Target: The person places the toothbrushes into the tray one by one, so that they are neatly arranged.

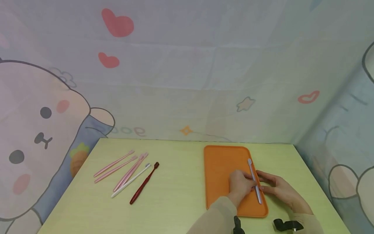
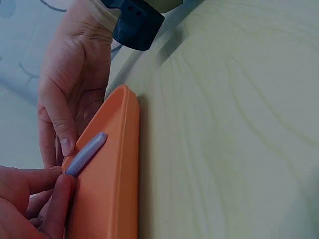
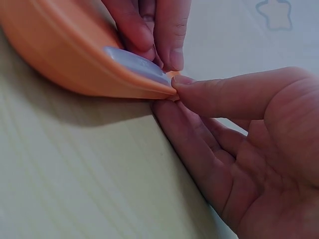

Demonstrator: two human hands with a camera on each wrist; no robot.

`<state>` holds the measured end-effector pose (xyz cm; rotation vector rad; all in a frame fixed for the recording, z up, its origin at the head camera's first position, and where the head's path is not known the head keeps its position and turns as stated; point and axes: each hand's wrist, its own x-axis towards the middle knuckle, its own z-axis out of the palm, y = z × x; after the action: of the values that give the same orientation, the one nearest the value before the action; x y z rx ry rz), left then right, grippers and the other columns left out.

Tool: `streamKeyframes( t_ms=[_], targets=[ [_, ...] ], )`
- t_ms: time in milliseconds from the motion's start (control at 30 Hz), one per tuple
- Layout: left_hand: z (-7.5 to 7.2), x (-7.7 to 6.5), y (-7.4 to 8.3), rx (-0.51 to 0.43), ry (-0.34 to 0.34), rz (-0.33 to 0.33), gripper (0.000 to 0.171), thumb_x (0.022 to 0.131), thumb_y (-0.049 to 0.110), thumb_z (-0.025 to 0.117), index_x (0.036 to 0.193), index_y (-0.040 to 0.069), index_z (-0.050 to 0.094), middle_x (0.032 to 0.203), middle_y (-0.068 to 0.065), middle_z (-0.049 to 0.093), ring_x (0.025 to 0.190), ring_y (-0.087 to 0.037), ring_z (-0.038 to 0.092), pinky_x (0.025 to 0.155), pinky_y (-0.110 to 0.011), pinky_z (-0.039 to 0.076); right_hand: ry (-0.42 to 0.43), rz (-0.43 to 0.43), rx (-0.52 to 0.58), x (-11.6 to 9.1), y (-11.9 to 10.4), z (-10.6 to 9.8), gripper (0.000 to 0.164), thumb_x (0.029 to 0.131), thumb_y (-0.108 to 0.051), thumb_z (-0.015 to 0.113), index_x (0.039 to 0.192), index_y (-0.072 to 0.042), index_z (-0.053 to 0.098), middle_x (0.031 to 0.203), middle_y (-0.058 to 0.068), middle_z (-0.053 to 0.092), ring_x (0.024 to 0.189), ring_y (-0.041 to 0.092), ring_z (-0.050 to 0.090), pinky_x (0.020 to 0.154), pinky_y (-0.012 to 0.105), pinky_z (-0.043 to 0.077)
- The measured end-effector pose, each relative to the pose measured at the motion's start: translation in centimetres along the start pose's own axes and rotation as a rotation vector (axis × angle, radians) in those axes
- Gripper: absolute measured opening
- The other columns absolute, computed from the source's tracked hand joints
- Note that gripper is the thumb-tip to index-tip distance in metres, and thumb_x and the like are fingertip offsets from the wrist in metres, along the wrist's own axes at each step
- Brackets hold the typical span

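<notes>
In the head view, a lilac toothbrush (image 1: 258, 195) lies lengthwise along the right side of an orange tray (image 1: 219, 162), its bristle head toward the back wall. My left hand (image 1: 241, 183) reaches over the tray and pinches the toothbrush's middle; its fingertips show at lower left in the left wrist view. Beside the tray's right edge is my right hand (image 1: 281, 191). The right wrist view shows the right thumb (image 3: 219, 97) on the tray rim close to the toothbrush, with other fingers below the rim. Part of the handle is hidden behind the fingers.
On the table's left side lie several pink toothbrushes (image 1: 112, 165), a white toothbrush (image 1: 128, 183) and a dark red toothbrush (image 1: 143, 187). The pale yellow table (image 1: 175, 195) meets a printed cloth (image 1: 175, 81) at the back.
</notes>
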<state>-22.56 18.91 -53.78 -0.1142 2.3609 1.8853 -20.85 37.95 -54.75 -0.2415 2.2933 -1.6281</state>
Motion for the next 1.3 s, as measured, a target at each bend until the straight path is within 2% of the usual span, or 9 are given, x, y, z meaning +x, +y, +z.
streamKeyframes(
  t_ms=[133,300,567,767,1000,1133,1300],
  targets=[
    [-0.3,-0.2,0.2,-0.003,-0.007,-0.017,0.018,0.075,-0.005,0.093,0.074,0.006,0.079,0.05,0.007,0.059,0.044,-0.012,0.062,0.046,-0.027,0.053,0.015,0.015,-0.022,0.0,-0.1,0.1,0.075,0.103,-0.016,0.073,0.164,0.005,0.034,0.153,0.035,0.05,0.119,0.003,0.064,0.095,0.023,0.055],
    [-0.7,-0.2,0.1,-0.082,-0.031,-0.052,0.016,0.076,-0.006,0.092,0.078,0.004,0.08,0.055,0.003,0.064,0.05,-0.016,0.067,0.05,-0.03,0.058,0.044,0.025,-0.066,-0.1,-0.3,0.2,0.073,0.102,-0.018,0.074,0.163,0.003,0.039,0.152,0.03,0.055,0.124,0.003,0.06,0.096,0.019,0.051],
    [-2.2,-0.3,0.3,-0.133,-0.064,-0.071,0.017,0.08,-0.004,0.091,0.079,0.008,0.079,0.061,0.0,0.068,0.055,-0.021,0.071,0.053,-0.032,0.06,0.011,0.003,-0.043,-0.1,-0.5,0.4,0.074,0.104,-0.016,0.072,0.163,0.007,0.034,0.15,0.033,0.054,0.119,0.004,0.064,0.094,0.022,0.055],
    [-3.9,-0.4,0.6,-0.145,-0.102,-0.027,0.012,0.082,-0.003,0.089,0.086,0.004,0.08,0.068,0.0,0.069,0.059,-0.02,0.071,0.057,-0.031,0.061,0.006,0.027,-0.005,-0.1,-0.5,0.3,0.077,0.104,-0.016,0.072,0.164,0.007,0.031,0.153,0.035,0.05,0.119,0.005,0.065,0.093,0.026,0.058],
    [-6.4,0.0,0.6,-0.129,-0.155,0.036,0.012,0.087,-0.001,0.086,0.097,0.0,0.081,0.079,0.001,0.072,0.066,-0.021,0.072,0.062,-0.03,0.061,0.037,0.046,-0.05,-0.1,-0.1,0.2,0.077,0.101,-0.019,0.076,0.163,0.005,0.036,0.155,0.032,0.05,0.135,0.032,0.059,0.094,0.023,0.055],
    [-7.9,0.4,0.4,-0.145,-0.166,0.046,0.014,0.087,-0.003,0.084,0.1,-0.003,0.08,0.081,-0.002,0.073,0.071,-0.024,0.074,0.064,-0.032,0.063,0.021,0.045,-0.036,0.0,-0.1,0.2,0.078,0.102,-0.018,0.074,0.163,0.007,0.033,0.158,0.033,0.045,0.136,0.026,0.058,0.095,0.023,0.055],
    [-10.2,0.7,0.2,-0.136,-0.189,0.077,0.016,0.089,-0.002,0.083,0.104,-0.004,0.079,0.085,-0.004,0.074,0.073,-0.022,0.075,0.066,-0.033,0.064,0.015,0.053,-0.033,0.1,-0.4,0.3,0.079,0.102,-0.019,0.075,0.164,0.007,0.033,0.157,0.033,0.046,0.136,0.027,0.058,0.094,0.024,0.056]
  ],
)
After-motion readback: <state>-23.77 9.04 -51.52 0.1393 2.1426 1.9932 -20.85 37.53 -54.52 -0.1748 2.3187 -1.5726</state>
